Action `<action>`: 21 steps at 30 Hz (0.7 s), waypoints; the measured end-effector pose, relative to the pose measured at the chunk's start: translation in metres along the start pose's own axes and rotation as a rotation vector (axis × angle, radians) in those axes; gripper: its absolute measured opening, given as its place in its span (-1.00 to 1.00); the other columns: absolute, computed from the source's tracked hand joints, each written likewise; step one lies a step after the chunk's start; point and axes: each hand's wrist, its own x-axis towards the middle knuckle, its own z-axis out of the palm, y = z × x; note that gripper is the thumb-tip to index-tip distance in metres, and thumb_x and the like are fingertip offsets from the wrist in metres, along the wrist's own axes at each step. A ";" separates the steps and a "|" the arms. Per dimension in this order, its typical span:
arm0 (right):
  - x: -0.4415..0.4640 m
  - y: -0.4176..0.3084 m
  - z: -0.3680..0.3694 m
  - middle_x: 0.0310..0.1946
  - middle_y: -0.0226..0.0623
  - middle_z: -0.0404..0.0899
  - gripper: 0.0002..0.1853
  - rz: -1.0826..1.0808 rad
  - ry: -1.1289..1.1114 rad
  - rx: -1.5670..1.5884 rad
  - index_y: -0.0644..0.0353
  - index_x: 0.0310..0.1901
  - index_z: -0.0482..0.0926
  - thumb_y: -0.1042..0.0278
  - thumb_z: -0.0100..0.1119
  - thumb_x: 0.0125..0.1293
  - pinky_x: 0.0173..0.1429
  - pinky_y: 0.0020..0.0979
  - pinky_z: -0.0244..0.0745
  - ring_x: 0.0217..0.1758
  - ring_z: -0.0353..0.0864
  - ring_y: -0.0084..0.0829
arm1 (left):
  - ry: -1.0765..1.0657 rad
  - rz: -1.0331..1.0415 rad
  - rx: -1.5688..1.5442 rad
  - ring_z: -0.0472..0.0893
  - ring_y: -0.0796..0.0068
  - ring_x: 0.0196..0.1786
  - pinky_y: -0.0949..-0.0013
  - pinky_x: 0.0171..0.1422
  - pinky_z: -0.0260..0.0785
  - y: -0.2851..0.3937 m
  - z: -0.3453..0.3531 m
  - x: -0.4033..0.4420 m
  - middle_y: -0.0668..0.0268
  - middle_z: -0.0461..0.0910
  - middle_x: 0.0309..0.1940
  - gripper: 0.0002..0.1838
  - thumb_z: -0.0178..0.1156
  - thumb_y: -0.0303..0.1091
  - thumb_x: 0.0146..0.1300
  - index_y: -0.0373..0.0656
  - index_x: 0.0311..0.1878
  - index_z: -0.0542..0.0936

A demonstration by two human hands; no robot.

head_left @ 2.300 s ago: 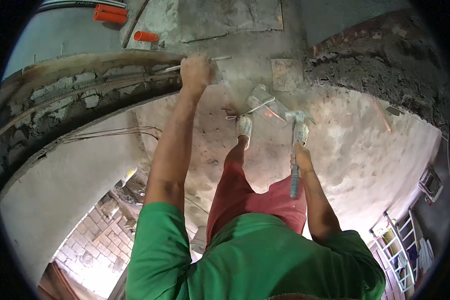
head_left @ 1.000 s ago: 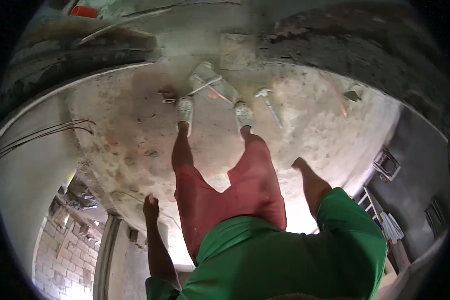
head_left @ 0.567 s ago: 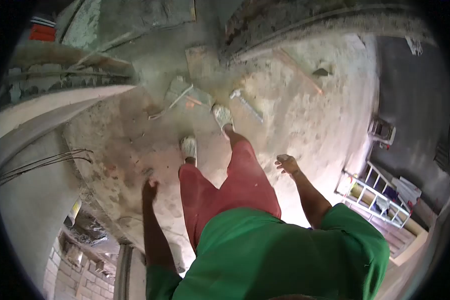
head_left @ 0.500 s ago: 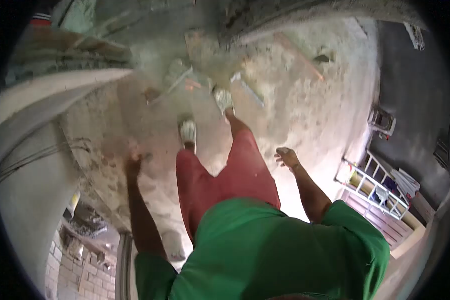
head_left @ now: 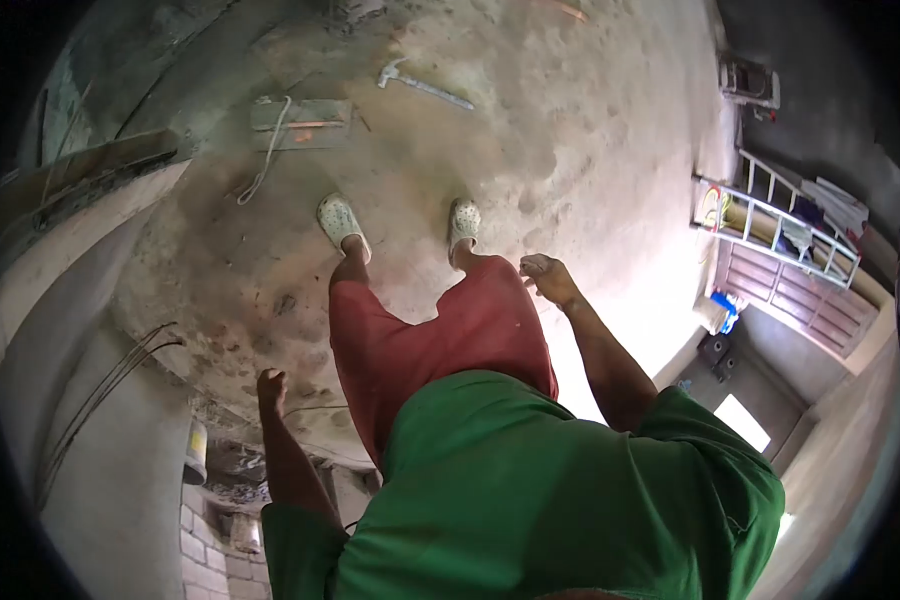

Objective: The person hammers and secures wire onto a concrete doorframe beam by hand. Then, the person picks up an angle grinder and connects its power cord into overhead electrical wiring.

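The hammer [head_left: 425,86] lies flat on the floor [head_left: 580,150], ahead of the right shoe [head_left: 464,222] and well apart from both hands. Its head points to the far left; the long axis of the handle slants from there toward the near right. The right hand [head_left: 544,277] hangs beside the right knee, fingers loosely bent with nothing in them. The left hand [head_left: 271,388] hangs out to the left over the floor near the foot of the left wall [head_left: 120,430]; it is small and dark here, so I cannot tell how far its fingers are closed.

Left of the hammer, ahead of the left shoe [head_left: 342,224], lies a grey board [head_left: 325,108] with a reddish strip [head_left: 313,124] on it, and a pale cord [head_left: 267,160] crosses its left part and trails nearer. Thin rods [head_left: 100,395] jut from the left wall. A ladder [head_left: 775,225] stands at the floor's right edge, with a boxy object [head_left: 748,80] farther along that edge. Between the hammer and that edge stretches bare, stained floor.
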 end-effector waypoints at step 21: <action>0.012 0.120 0.035 0.55 0.12 -0.11 -0.22 0.066 -0.035 -0.200 -0.03 0.44 0.29 -0.20 0.19 0.26 0.49 0.34 -0.03 0.54 -0.05 0.29 | 1.175 1.544 2.265 0.50 0.41 0.12 0.29 0.16 0.35 0.392 0.052 0.105 0.27 0.49 0.03 -0.70 -0.05 -0.13 0.51 -0.15 0.02 0.51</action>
